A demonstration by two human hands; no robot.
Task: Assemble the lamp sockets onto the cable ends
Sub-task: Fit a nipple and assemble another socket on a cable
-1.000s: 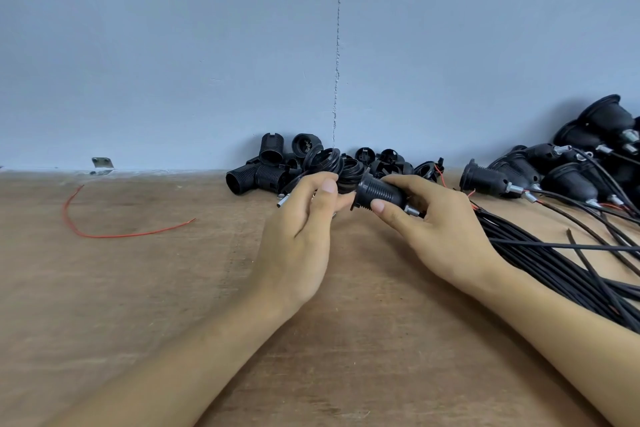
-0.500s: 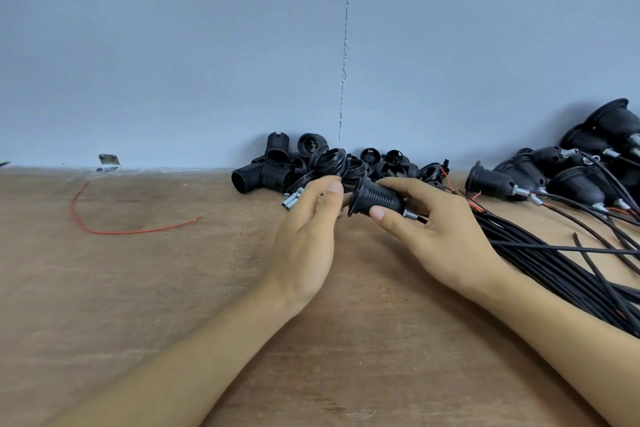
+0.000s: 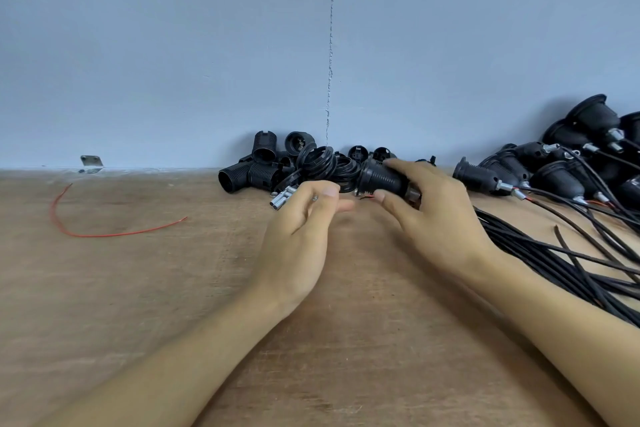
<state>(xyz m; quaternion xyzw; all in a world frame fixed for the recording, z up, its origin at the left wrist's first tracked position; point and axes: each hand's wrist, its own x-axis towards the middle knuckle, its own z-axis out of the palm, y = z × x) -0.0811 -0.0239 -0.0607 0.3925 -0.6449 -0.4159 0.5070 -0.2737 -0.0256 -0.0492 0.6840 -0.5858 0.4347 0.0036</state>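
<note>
In the head view, the right hand [image 3: 440,218] was clamped on a black ribbed plastic lamp socket [image 3: 381,178], with its fingers over the top and its thumb beneath. It held the socket on its side, low over the worn brown wooden tabletop [image 3: 138,288], with the wide mouth turned toward the left hand [image 3: 298,236]. That hold seemed meant to present the open end for work, since a thin red wire end [image 3: 367,197] poked out just below the mouth, beside the thumb. The palm hid whether a cable entered the socket's rear.

The left hand hovered just beside the mouth without touching it, fingers loosely curled and thumb near forefinger. Blur left it unclear whether they pinched some small part or nothing. Just beyond its knuckles lay a cluster of short silver metal tubes [image 3: 282,199], apparently placed within reach as fittings.

Loose black plastic socket shells and threaded rings [image 3: 277,166] were heaped against the pale blue wall [image 3: 173,45] behind both hands, a supply either hand could draw from. To the right, black sockets already fitted on cables [image 3: 561,180] were stacked apart, likely the finished lot. The bundle of black cables [image 3: 554,253] ran beside the right wrist, bringing cable ends toward the work spot. Well off to the left lay a loose curved red wire [image 3: 104,234] and a small metal bracket [image 3: 91,160] at the wall's foot, both out of the way.
</note>
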